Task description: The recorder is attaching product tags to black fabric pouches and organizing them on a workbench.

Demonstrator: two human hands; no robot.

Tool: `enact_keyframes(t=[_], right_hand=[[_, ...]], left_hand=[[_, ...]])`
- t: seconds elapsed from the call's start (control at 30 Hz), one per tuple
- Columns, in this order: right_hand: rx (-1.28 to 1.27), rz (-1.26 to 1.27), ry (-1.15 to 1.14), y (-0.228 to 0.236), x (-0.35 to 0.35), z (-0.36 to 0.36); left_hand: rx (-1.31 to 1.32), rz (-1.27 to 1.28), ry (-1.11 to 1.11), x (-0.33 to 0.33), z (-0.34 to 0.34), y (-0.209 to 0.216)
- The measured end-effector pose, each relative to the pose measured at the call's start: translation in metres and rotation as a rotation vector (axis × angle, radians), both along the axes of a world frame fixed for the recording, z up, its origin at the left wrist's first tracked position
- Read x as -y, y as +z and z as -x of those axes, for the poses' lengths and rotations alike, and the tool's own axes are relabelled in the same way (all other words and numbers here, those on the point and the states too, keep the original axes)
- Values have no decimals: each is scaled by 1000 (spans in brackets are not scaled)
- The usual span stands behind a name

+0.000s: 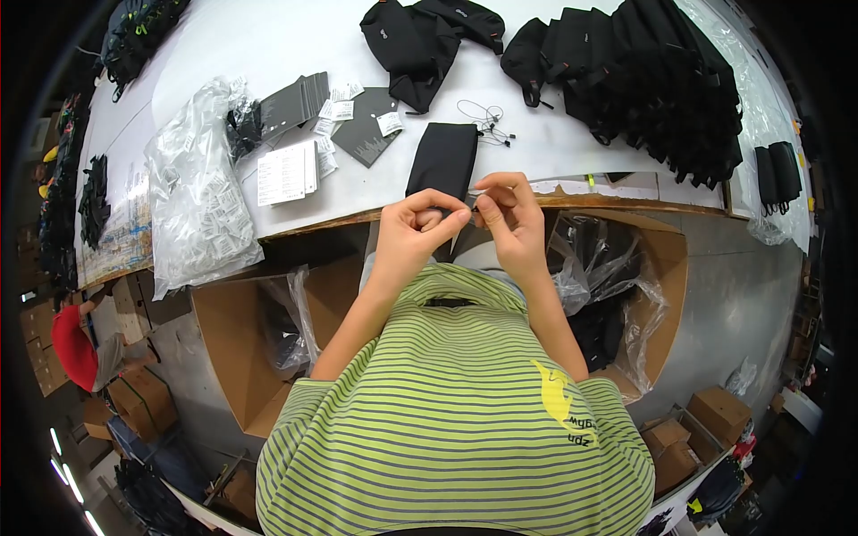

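Observation:
Just over the table's front edge, my left hand [418,228] and my right hand [512,221] meet fingertip to fingertip. Each pinches with thumb and forefinger; a tiny dark bit shows between them, too small to name. Right beyond the fingers lies a flat black fabric pouch [444,159]. Several thin dark string loops [493,125] with small black ends are spread beside the pouch's far right corner. Left of the pouch, dark grey printed cards [365,134] carry small white labels [390,123]. A stack of white printed slips [282,174] sits nearer the edge.
A clear plastic bag of labels [201,192] hangs over the table edge at left. Black bags [626,76] are piled at the far right, with others [411,40] in the middle. Open cardboard boxes [223,344] flank me below the table. Someone in red [73,348] bends at far left.

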State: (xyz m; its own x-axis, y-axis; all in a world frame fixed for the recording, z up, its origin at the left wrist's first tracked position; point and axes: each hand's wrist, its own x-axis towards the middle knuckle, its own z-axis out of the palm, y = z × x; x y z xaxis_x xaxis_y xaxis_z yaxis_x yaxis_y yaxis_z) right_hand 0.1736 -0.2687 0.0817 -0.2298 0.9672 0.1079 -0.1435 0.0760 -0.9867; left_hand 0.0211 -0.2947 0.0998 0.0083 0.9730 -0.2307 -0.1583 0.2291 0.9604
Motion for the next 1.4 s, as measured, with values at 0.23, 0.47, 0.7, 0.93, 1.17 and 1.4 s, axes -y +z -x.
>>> enact_keyframes(t=[0.23,0.47,0.7,0.93,1.17,1.4], right_hand=[[17,-9,5,-1,2,2],[265,-246,-51,0,-1,5],[217,329,23,-85,-47,-34],[-140,731,120,-83,-43,-6],[371,213,144,-76,-52,0],[475,96,358,3,-49,-11]], left_hand=[[-36,5,-10,0,2,-2],[-366,-56,-44,-1,6,3],[-312,-156,-102,1,14,3],[-346,-112,-348,-1,6,5],[-576,-455,-219,-16,6,-8],[-1169,-884,-140,-39,36,-22]])
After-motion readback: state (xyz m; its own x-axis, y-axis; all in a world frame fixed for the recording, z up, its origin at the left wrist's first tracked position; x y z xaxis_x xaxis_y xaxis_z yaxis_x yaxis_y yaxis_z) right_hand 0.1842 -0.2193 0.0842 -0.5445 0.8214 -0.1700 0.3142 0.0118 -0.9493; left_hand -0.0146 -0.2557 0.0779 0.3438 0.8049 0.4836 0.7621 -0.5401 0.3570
